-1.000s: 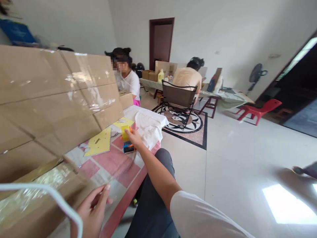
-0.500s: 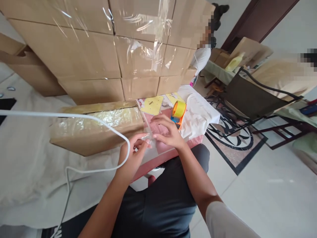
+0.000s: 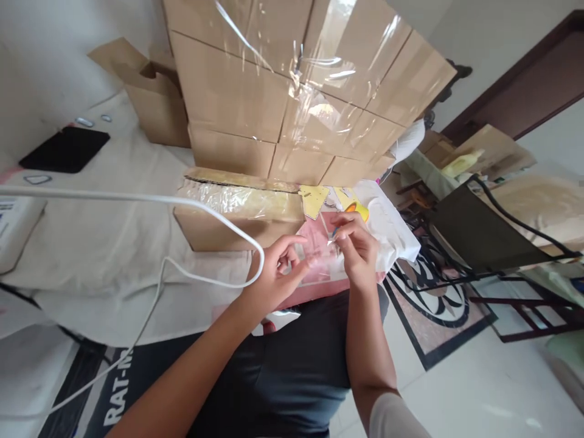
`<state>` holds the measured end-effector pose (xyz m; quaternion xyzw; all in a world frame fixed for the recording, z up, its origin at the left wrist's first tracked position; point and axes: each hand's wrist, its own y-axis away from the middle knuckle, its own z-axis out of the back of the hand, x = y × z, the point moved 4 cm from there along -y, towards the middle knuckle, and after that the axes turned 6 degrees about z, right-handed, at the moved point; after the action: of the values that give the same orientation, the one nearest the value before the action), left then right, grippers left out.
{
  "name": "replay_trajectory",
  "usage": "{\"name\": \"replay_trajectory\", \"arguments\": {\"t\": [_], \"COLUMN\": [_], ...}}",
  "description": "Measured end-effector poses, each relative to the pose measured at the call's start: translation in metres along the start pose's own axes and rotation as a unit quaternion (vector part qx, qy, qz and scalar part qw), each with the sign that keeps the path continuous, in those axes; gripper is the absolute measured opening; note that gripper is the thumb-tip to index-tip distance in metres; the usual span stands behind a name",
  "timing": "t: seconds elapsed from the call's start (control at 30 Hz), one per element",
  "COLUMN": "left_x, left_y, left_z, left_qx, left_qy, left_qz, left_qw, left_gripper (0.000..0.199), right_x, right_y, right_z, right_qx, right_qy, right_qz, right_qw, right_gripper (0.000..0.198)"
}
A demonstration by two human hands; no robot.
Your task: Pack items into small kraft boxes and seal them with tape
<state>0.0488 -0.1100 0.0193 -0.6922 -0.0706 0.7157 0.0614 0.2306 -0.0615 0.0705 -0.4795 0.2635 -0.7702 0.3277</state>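
My left hand [image 3: 280,271] hovers over the pink-covered table front, fingers apart and nothing in them. To its right, my right hand [image 3: 359,246] pinches a small piece of clear tape [image 3: 331,242] between thumb and fingertips. Just beyond the right hand is a tape dispenser with a yellow roll [image 3: 360,210], partly hidden by the fingers. A flat cardboard box [image 3: 228,228], its top shiny with clear tape, lies on the table left of my left hand. Behind it rises a stack of taped cardboard boxes [image 3: 232,91].
A white cable [image 3: 219,214] loops across the view in front of the flat box. An open carton [image 3: 159,112] stands behind at left, near a black flat object [image 3: 66,149]. Yellow paper pieces [image 3: 314,199] and white cloth [image 3: 392,228] lie at right; a dark chair [image 3: 474,225] stands beyond.
My hands have come apart: the left has let go of the clear tape and opened, while the right has moved right with it. The view has turned left.
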Motion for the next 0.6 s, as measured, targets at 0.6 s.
{"name": "replay_trajectory", "arguments": {"t": [0.6], "left_x": [0.004], "left_y": [-0.005], "left_z": [0.029], "left_qx": [-0.043], "left_qy": [-0.036], "left_qz": [0.004], "left_qw": [0.998], "left_gripper": [0.022], "right_x": [0.02], "right_y": [0.001], "right_z": [-0.046], "right_qx": [0.111], "right_qy": [0.049], "right_qz": [0.055], "right_qw": [0.991], "right_gripper": [0.014]}}
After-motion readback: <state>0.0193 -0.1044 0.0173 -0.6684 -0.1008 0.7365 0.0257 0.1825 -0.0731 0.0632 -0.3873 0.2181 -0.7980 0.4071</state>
